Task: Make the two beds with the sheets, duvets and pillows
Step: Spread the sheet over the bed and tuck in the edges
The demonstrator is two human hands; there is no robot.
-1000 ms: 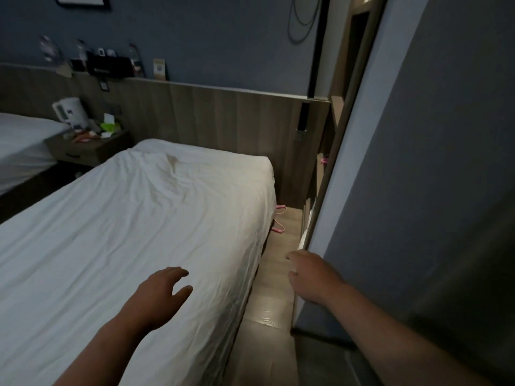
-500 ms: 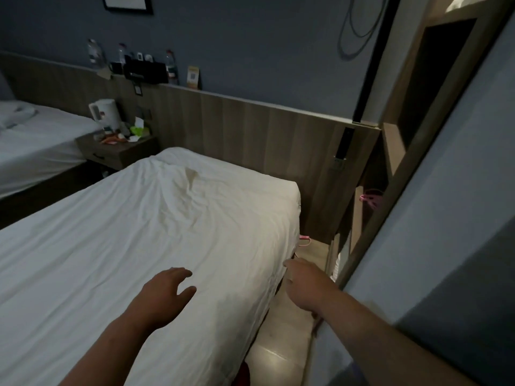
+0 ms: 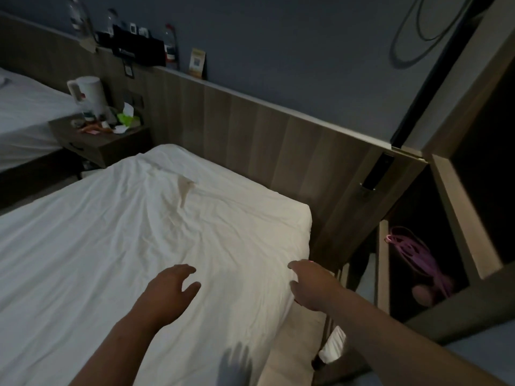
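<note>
White sheet (image 3: 133, 232) is spread centrally; left hand (image 3: 167, 292) is held over it, fingers splayed, nothing gripped. At its 3 o'clock edge right hand (image 3: 313, 285) is relaxed, contact possibly made.

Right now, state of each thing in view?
White sheet on near bed: spread, wrinkled, no duvet on top.
Far white bed: sheeted, mostly out of frame.
Left hand: open, over the sheet.
Right hand: open, at the sheet's right edge.
White plastic kettle: upright on wooden nightstand.

Head view, forward-down, close over the bed (image 3: 133, 246).
</note>
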